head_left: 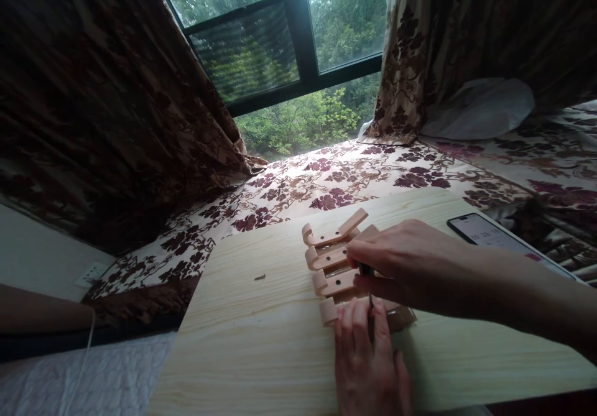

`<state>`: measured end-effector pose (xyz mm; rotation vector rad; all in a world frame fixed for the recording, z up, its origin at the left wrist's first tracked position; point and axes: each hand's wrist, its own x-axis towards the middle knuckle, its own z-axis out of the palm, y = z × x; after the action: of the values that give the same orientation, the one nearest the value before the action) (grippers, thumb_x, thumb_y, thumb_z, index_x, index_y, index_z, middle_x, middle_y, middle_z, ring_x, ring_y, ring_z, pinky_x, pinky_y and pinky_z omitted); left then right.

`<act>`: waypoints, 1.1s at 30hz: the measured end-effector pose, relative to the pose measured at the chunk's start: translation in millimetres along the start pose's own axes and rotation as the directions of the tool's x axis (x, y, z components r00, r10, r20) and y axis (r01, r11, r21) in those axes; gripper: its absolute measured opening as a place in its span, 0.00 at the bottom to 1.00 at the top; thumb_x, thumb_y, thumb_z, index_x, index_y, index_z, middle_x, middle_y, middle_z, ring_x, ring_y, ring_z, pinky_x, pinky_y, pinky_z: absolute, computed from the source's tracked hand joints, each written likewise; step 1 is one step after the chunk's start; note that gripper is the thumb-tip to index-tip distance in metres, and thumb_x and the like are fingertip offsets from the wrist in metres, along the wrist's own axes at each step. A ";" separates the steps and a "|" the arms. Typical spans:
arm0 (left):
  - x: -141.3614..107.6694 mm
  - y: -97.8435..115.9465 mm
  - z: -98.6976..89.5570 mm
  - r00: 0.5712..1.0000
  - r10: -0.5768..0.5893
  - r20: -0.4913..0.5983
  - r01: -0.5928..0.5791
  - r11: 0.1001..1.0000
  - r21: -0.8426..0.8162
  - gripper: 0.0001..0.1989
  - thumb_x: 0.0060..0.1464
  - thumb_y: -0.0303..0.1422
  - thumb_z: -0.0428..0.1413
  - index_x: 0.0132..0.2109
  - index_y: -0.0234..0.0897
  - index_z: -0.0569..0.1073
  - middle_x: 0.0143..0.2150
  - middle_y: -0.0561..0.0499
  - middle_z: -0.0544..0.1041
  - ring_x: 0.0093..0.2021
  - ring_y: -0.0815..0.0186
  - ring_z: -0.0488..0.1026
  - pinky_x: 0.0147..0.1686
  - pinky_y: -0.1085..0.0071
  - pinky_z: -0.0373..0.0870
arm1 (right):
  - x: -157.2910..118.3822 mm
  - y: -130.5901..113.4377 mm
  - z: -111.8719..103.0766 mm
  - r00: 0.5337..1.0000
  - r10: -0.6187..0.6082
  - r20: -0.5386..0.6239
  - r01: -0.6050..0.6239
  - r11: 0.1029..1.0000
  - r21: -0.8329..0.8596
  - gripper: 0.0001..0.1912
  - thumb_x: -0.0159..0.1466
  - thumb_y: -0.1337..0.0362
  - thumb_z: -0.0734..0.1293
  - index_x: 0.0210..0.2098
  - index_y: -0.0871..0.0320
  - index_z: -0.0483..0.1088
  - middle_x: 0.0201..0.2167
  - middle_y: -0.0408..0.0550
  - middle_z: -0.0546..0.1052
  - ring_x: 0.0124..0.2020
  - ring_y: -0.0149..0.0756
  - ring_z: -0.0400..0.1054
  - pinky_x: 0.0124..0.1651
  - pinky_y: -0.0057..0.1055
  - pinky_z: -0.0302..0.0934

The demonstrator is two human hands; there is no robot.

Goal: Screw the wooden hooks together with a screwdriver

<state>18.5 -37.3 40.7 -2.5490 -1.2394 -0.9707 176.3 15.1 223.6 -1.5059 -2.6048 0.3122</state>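
Observation:
A light wooden rack (pixel 328 258) with several curved hooks and dark screw heads lies on the pale wooden board (pixel 233 329). My right hand (pixel 396 260) is closed round a dark-handled tool (pixel 366 269) over the rack's right part. The tool's thin metal shaft (pixel 371 301) points down towards the lowest hook piece. My left hand (pixel 366 347) presses its fingers on that lowest piece, on both sides of the shaft tip. What the tip touches is hidden between the fingers. Brown wrapped material (pixel 402 318) shows beneath the rack at its lower right.
A small screw (pixel 260 277) lies on the board left of the rack. A phone (pixel 494 235) with its screen lit rests at the board's right edge. Behind are a floral cloth (pixel 326 186), curtains (pixel 403 74) and a window. A wall socket (pixel 91 274) is at the left.

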 end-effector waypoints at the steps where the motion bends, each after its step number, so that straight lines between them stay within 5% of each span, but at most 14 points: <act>1: 0.0 0.3 -0.5 1.000 0.001 -0.003 -0.001 1.000 0.007 0.28 0.51 0.30 0.58 0.60 0.34 0.68 0.60 0.41 0.66 0.61 0.51 0.62 0.60 0.55 0.66 | -1.0 -1.3 -2.1 0.999 -0.045 0.016 0.045 0.999 0.023 0.03 0.63 0.70 0.65 0.32 0.59 0.66 0.31 0.48 0.76 0.31 0.35 0.68 0.29 0.30 0.45; 5: -0.6 1.7 -0.7 1.000 -0.021 -0.007 0.022 0.999 0.025 0.28 0.50 0.31 0.59 0.60 0.35 0.69 0.60 0.42 0.66 0.62 0.51 0.60 0.59 0.56 0.66 | -2.7 -4.8 -6.4 0.987 -0.158 0.037 0.155 0.985 0.071 0.07 0.62 0.73 0.64 0.28 0.58 0.66 0.28 0.44 0.74 0.27 0.30 0.63 0.27 0.28 0.45; 11: -2.4 2.6 4.0 0.999 -0.051 0.002 0.051 0.999 0.001 0.31 0.51 0.31 0.59 0.63 0.36 0.65 0.60 0.44 0.66 0.61 0.52 0.61 0.61 0.55 0.64 | 1.3 0.9 -3.1 0.997 0.057 0.052 -0.054 0.997 -0.052 0.05 0.65 0.69 0.63 0.33 0.59 0.69 0.25 0.48 0.75 0.23 0.33 0.64 0.25 0.30 0.42; 16: -2.0 1.1 3.3 1.000 -0.030 -0.001 0.030 1.000 -0.006 0.29 0.52 0.30 0.58 0.61 0.35 0.67 0.59 0.43 0.67 0.61 0.52 0.61 0.61 0.55 0.65 | -3.4 0.4 -8.4 0.996 -0.036 0.080 0.029 0.997 0.076 0.03 0.63 0.71 0.65 0.34 0.59 0.70 0.32 0.48 0.76 0.32 0.35 0.69 0.30 0.28 0.50; 20: -1.3 1.0 2.4 1.000 -0.024 0.001 0.024 1.000 -0.005 0.28 0.52 0.30 0.58 0.61 0.35 0.67 0.59 0.43 0.67 0.61 0.52 0.61 0.61 0.55 0.65 | -5.5 -1.4 -7.6 0.991 -0.009 0.132 -0.002 0.996 0.084 0.06 0.64 0.73 0.63 0.31 0.59 0.67 0.27 0.46 0.74 0.24 0.30 0.62 0.26 0.28 0.47; 25: -1.4 1.3 2.3 0.999 -0.040 0.011 0.040 0.999 -0.025 0.31 0.52 0.30 0.59 0.64 0.35 0.64 0.60 0.43 0.66 0.62 0.52 0.61 0.62 0.55 0.63 | -5.5 6.4 4.2 0.997 0.072 0.024 -0.071 0.997 -0.034 0.04 0.66 0.67 0.62 0.34 0.59 0.66 0.23 0.46 0.73 0.23 0.33 0.63 0.25 0.31 0.42; 33: -1.4 1.4 0.9 0.999 -0.034 0.017 0.034 0.999 -0.022 0.28 0.52 0.28 0.57 0.62 0.35 0.67 0.60 0.43 0.66 0.62 0.52 0.60 0.62 0.55 0.63 | -9.1 -0.6 -7.5 0.995 -0.030 0.095 0.024 0.997 0.067 0.06 0.63 0.73 0.62 0.31 0.59 0.67 0.30 0.46 0.74 0.27 0.31 0.63 0.28 0.28 0.48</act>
<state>19.4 -38.8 39.3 -2.5659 -1.2871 -0.9781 181.9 7.8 231.1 -1.4679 -2.6572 0.4742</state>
